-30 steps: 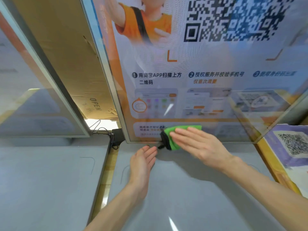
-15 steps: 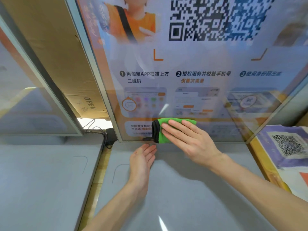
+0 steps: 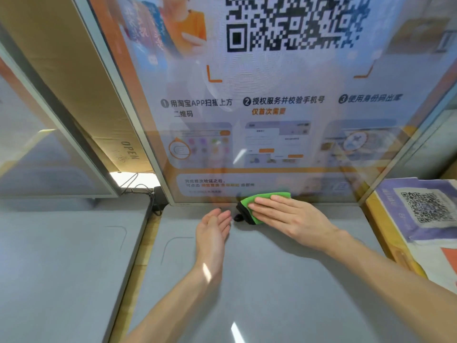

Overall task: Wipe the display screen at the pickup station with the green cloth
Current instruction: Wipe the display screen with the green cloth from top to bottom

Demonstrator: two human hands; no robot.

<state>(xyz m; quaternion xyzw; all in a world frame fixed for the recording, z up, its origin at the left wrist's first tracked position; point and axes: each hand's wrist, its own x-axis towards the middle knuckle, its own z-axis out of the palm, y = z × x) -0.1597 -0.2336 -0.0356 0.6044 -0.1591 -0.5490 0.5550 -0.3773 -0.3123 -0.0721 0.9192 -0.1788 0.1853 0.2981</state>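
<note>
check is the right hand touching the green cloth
Touching. The head view shows the right hand with straight fingers lying flat on the green cloth, covering most of it.

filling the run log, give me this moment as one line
step: wipe | right hand flat on folded green cloth, bottom edge of lit display screen | left hand open, holding nothing

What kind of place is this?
Likely a self-service parcel pickup counter: a large upright display screen showing a black QR code and numbered steps, a flat grey countertop, a brown cardboard box marked OPEN.
</note>
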